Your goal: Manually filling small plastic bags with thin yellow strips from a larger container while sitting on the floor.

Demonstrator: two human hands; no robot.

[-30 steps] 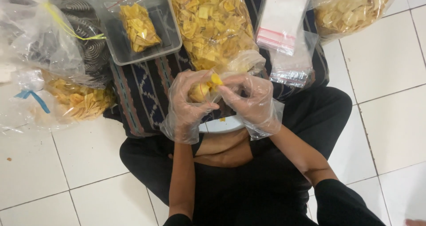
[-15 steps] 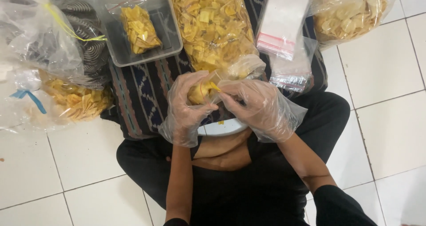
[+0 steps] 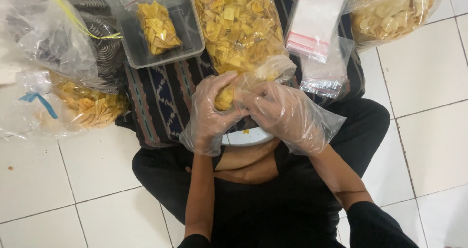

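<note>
Mid-frame, my gloved left hand (image 3: pixel 210 112) and right hand (image 3: pixel 282 112) close around a small bag of chips (image 3: pixel 228 95), possibly half full. Above it lies the big open chip bag (image 3: pixel 239 24); the grey tray (image 3: pixel 190 43) at upper left holds one filled packet (image 3: pixel 157 28).

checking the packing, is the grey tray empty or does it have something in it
Not empty: the grey tray holds one small clear bag of yellow chips, lying flat; the rest of its floor is bare.

Both gloved hands, L (image 3: pixel 210 109) & R (image 3: pixel 280 114), meet fingertip to fingertip, fingers curled, seemingly pinching.
</note>
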